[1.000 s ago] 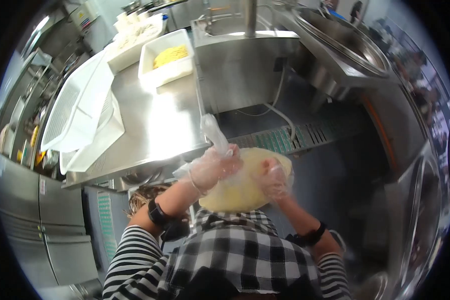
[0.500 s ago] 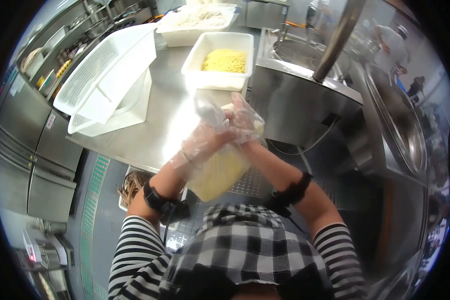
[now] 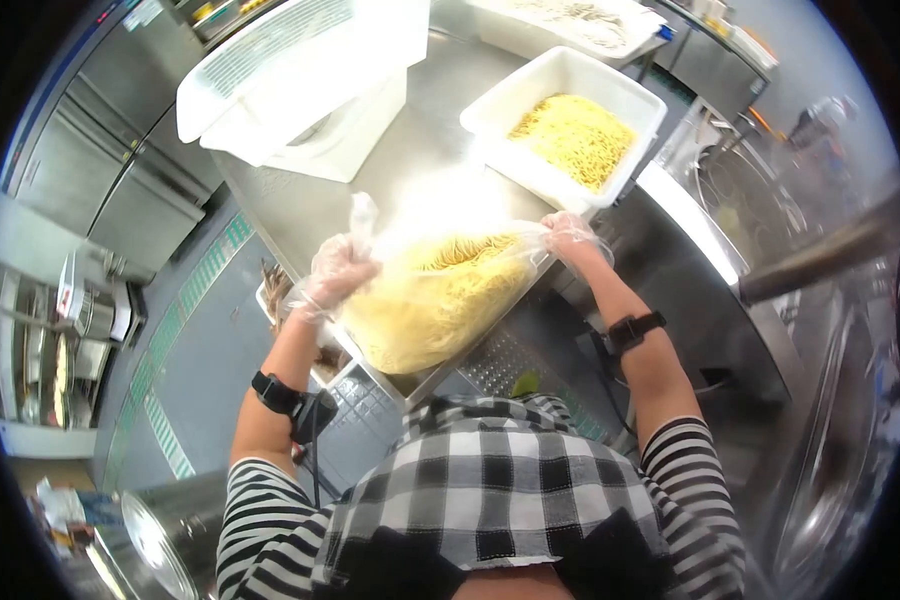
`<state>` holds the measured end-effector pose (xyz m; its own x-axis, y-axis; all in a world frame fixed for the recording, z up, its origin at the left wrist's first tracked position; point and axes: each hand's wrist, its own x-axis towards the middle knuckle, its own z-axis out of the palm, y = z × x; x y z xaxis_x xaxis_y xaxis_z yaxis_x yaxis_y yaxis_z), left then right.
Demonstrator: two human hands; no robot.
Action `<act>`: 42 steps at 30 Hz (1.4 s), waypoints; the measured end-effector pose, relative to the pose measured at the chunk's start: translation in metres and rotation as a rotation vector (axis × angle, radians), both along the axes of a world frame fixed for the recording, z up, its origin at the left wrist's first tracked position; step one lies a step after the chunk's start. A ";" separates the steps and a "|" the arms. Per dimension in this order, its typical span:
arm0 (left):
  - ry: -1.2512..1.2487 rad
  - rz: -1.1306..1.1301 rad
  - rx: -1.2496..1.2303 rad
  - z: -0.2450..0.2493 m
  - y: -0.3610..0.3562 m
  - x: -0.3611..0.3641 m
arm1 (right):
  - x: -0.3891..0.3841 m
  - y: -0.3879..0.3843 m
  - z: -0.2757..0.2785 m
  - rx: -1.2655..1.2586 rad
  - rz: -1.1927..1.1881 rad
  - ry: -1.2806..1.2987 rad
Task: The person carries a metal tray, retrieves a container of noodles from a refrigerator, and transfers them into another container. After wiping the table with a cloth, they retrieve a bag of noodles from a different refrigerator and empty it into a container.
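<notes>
A large clear plastic bag of yellow noodles [image 3: 435,305] lies on the near edge of the steel table [image 3: 280,205], its mouth spread so that the noodles show inside. My left hand [image 3: 338,272], in a clear plastic glove, is closed on the bag's left side. At the right corner of the bag's mouth, my gloved right hand [image 3: 570,232] pinches the film. Behind the bag stands a white tub [image 3: 490,112] holding loose yellow noodles [image 3: 578,140].
White plastic crates [image 3: 355,140] are stacked at the table's back left. Another white container [image 3: 510,30] is at the back. Steel cooking equipment [image 3: 685,215] stands on the right. A box of brown sticks [image 3: 330,362] is on the floor below the table.
My hands were close together at the gathered top of the bag; now they are wide apart and the bag's mouth is open. The bag rests on the table, and the view has turned.
</notes>
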<state>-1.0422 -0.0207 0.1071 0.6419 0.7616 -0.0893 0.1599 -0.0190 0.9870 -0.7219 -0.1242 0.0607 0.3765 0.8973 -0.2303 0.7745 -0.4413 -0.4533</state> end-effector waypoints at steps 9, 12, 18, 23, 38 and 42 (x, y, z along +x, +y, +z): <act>-0.404 0.722 -0.101 -0.022 0.039 -0.071 | 0.049 0.050 -0.037 0.040 0.111 0.366; -0.473 0.576 -0.118 -0.031 0.046 -0.087 | 0.048 0.068 -0.036 0.286 0.314 0.498; 0.817 0.117 0.320 -0.046 0.049 -0.080 | 0.022 0.082 -0.043 -0.089 0.502 0.327; 0.875 0.160 0.885 0.003 0.040 -0.043 | 0.005 0.063 0.002 -0.191 0.549 0.472; -0.783 0.292 0.030 0.077 0.081 0.026 | -0.006 0.112 0.033 -0.011 1.196 0.480; -0.762 0.365 -0.084 0.112 0.117 0.115 | 0.016 0.127 0.039 -0.096 0.943 0.449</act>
